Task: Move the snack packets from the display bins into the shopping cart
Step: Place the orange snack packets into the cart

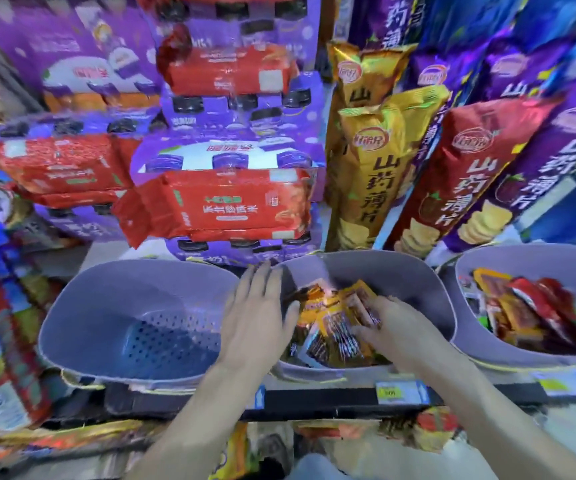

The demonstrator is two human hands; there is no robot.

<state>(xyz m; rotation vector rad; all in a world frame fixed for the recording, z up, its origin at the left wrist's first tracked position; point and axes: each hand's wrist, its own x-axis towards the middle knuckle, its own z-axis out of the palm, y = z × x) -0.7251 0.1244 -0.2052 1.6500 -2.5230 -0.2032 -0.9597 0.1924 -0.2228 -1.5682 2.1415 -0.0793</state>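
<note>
Three grey display bins stand in a row on a shelf. The left bin holds nothing. The middle bin holds several orange and brown snack packets. My right hand reaches into it, fingers curled around packets at the right of the pile. My left hand hovers with straight fingers over the rim between the left and middle bins, next to the packets. The right bin holds red and orange packets. No shopping cart is in view.
Behind the bins stand tall chip bags in gold, red and purple, and stacked purple boxes with red packs. A black shelf edge with price tags runs in front of the bins. More goods lie below.
</note>
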